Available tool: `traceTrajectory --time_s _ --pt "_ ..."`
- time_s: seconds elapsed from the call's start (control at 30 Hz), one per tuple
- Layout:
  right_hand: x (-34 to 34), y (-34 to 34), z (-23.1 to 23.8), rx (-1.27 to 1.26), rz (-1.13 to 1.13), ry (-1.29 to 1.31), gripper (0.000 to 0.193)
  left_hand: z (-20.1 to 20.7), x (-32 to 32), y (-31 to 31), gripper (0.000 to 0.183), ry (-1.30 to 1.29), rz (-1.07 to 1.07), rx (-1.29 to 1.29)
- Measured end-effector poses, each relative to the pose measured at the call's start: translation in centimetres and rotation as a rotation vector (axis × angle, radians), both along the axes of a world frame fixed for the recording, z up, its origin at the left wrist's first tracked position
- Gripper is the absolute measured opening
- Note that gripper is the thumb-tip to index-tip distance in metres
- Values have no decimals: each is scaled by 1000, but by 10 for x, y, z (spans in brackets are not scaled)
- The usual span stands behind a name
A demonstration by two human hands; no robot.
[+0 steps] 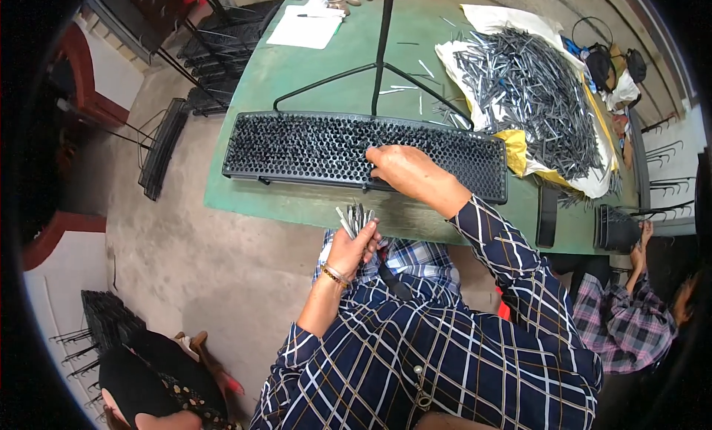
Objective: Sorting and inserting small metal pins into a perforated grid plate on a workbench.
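Note:
A long black rack [297,149] with rows of small round holes lies across the front of the green table. A black rod frame [326,83] rises from its far side. Over the middle of the rack, my right hand [408,172] has its fingertips pinched together at the holes; what they hold, if anything, is hidden. My left hand [351,250], below the rack's near edge, is closed round a bundle of thin grey metal pieces [356,218] that fans out above the fingers.
At the right of the green table [245,96], a heap of similar pieces [530,96] lies on a white and yellow sack [517,149]. Papers [305,28] lie at the far left. A co-worker [623,311] handles a black rack [617,228] at right; another person [159,378] is at lower left.

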State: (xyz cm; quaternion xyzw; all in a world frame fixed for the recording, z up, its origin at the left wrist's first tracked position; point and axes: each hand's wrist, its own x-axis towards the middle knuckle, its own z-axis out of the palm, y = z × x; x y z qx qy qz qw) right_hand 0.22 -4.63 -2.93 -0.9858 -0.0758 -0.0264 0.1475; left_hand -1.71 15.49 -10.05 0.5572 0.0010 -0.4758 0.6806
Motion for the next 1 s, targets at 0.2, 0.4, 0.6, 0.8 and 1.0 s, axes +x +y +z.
traceTrajectory --time_s 0.2,0.4,0.6,0.8,1.0 --pt "-6 -10 -12 190 53 -136 14 1 0 0 28 15 -16 -31" --pt "-2 2 -23 187 -6 -243 14 1 -2 -2 30 64 55 -63" --pt "-1 3 -32 220 -71 -230 15 0 -2 -2 30 75 60 -96" --pt "-15 4 -39 315 -37 -359 16 0 -3 -3 29 69 67 -108" --pt "-33 19 -20 697 -216 -189 17 3 -4 -3 27 71 130 -138"
